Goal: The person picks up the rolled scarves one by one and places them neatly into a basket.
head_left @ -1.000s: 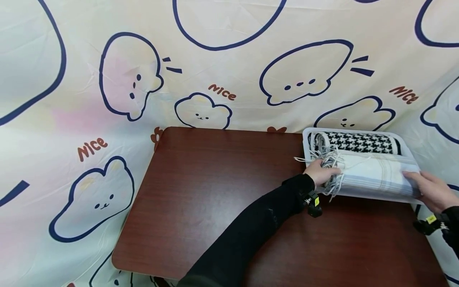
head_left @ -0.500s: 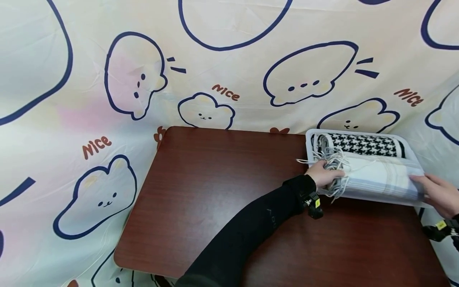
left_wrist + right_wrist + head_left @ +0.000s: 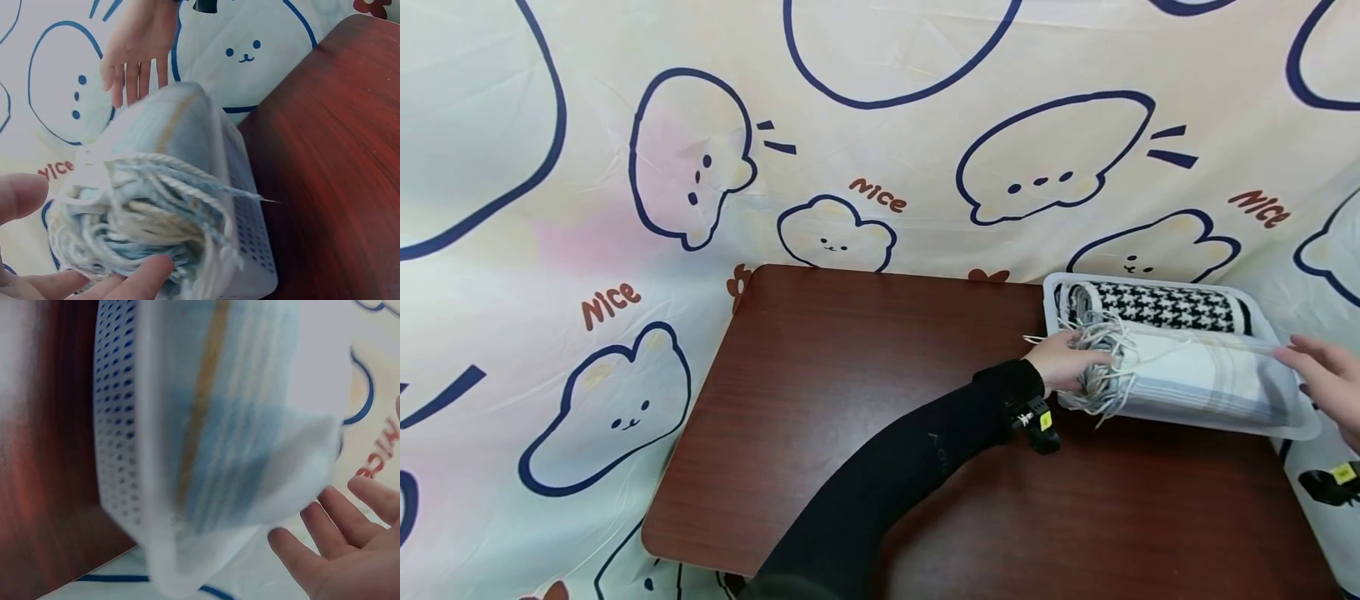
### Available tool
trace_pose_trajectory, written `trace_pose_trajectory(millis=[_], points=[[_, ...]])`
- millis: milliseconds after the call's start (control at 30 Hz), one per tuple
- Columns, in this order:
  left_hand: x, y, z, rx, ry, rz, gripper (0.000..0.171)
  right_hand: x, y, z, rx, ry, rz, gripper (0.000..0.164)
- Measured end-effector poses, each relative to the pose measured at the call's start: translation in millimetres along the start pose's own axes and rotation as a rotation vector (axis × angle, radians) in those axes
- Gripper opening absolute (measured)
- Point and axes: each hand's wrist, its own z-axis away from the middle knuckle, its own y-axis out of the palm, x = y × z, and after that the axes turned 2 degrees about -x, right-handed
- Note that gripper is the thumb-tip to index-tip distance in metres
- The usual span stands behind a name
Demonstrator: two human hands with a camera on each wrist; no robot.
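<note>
A white and light blue rolled scarf (image 3: 1210,367) with a fringed end lies in a white plastic basket (image 3: 1303,425) at the table's right side. My left hand (image 3: 1063,360) is at the fringe (image 3: 131,231); in the left wrist view its fingertips touch the strands, while the thumb stands apart. My right hand (image 3: 1326,375) is beside the scarf's other end, fingers extended and holding nothing. The right wrist view shows those fingers (image 3: 325,531) spread just off the roll. Behind this scarf, a black and white houndstooth roll (image 3: 1165,306) lies in the same basket.
The basket has perforated sides (image 3: 115,425) and stands on a dark red-brown wooden table (image 3: 880,400), close to its right edge. A patterned cloth backdrop (image 3: 925,150) with blue cartoon outlines hangs behind and beside the table.
My right hand has let go of the scarf's right end and moved off to the right, its fingers straightening. My left hand stays at the fringe. The view has shifted slightly.
</note>
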Motion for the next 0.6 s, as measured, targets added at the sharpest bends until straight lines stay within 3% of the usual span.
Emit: trace_pose_trajectory(millis=[367, 600], points=[[-12.8, -27.3, 18.5, 0.05, 0.027, 0.032, 0.066, 36.2, 4.8, 24.5, -0.012, -0.144, -0.1, 0.073], [-18.6, -44.7, 27.2, 0.063, 0.063, 0.006, 0.065, 58.0, 15.1, 33.8, 0.016, -0.239, -0.089, 0.072]])
